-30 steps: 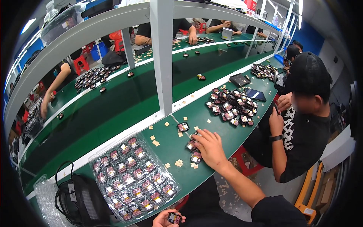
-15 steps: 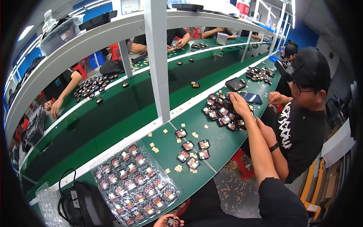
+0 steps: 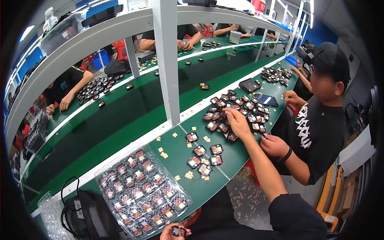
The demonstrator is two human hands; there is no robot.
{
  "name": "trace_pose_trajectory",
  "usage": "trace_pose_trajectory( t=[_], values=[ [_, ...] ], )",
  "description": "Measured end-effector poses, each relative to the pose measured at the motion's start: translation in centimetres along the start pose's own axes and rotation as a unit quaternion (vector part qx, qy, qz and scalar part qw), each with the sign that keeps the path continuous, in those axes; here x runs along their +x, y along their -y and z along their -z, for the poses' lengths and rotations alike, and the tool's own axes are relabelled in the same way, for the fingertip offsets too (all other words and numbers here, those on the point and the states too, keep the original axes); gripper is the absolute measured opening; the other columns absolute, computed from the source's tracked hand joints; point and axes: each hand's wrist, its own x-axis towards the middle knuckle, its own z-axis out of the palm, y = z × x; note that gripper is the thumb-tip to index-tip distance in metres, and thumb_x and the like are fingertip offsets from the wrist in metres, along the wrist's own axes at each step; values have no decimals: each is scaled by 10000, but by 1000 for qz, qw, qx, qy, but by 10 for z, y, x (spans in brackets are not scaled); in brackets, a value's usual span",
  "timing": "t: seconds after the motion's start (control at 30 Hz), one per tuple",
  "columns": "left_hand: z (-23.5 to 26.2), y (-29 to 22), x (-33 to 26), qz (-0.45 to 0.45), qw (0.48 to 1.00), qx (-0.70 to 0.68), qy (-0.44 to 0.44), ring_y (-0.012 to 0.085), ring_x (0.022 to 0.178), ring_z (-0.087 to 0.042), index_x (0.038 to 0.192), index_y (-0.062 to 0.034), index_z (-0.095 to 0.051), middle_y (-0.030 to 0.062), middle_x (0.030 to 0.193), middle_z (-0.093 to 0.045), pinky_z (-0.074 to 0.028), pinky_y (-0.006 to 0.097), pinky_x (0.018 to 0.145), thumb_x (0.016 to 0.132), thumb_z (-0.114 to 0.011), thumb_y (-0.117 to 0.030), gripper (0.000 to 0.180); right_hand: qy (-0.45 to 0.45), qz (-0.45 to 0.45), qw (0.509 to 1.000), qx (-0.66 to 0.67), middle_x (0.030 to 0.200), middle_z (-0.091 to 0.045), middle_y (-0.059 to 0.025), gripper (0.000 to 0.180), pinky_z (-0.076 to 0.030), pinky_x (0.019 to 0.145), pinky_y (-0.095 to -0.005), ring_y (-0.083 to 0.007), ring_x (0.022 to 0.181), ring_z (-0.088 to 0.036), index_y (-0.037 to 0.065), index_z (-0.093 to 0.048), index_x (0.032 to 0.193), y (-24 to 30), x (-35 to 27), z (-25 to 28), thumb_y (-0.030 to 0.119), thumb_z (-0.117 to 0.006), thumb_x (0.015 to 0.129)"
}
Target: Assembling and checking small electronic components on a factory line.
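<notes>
Right hand (image 3: 239, 121), fingers curled, touches the heap of small dark square compacts (image 3: 236, 112) at frame centre-right; left hand (image 3: 175, 232), bottom centre, grips one small dark compact (image 3: 178, 231).

Factory assembly line: long green benches (image 3: 120, 120), seated workers (image 3: 320, 120) both sides, piles of small compacts (image 3: 236, 108), filled blister tray (image 3: 144, 188).

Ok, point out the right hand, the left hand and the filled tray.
right hand (image 3: 239, 122), head view, back of the hand
left hand (image 3: 173, 233), head view, fingers
tray (image 3: 143, 186), head view, middle compartments
</notes>
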Motion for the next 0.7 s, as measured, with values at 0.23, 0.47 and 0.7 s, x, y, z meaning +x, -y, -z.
trace_pose_trajectory(
  t=[0.23, 0.47, 0.7],
  values=[
    [1, 1, 2, 9, 1000, 9, 7, 253, 1073, -670, 1315, 43, -548, 121, 1189, -620, -564, 389, 955, 862, -796, -106, 537, 51, 73, 995, -48, 1234, -715, -130, 250, -443, 1091, -476, -381, 1255, -599, 91, -729, 1142, 34, -25, -23, 251, -576, 1027],
    [-2, 4, 4, 8, 1000, 9, 15, 256, 1065, -670, 1318, 43, -547, 122, 1178, -626, -562, 396, 957, 864, -791, -102, 535, 94, 76, 992, -30, 1281, -689, -94, 255, -412, 1070, -456, -304, 1264, -589, 113, -720, 1175, 70, -46, -37, 268, -574, 1033],
    [-6, 3, 7, 4, 1000, 10, 10, 254, 1060, -670, 1318, 37, -550, 125, 1169, -630, -562, 395, 954, 859, -803, -117, 546, 138, 99, 985, -8, 1326, -666, -92, 259, -386, 1105, -472, -320, 1309, -554, 128, -720, 1188, 92, -57, -54, 272, -558, 1047]
  ],
)
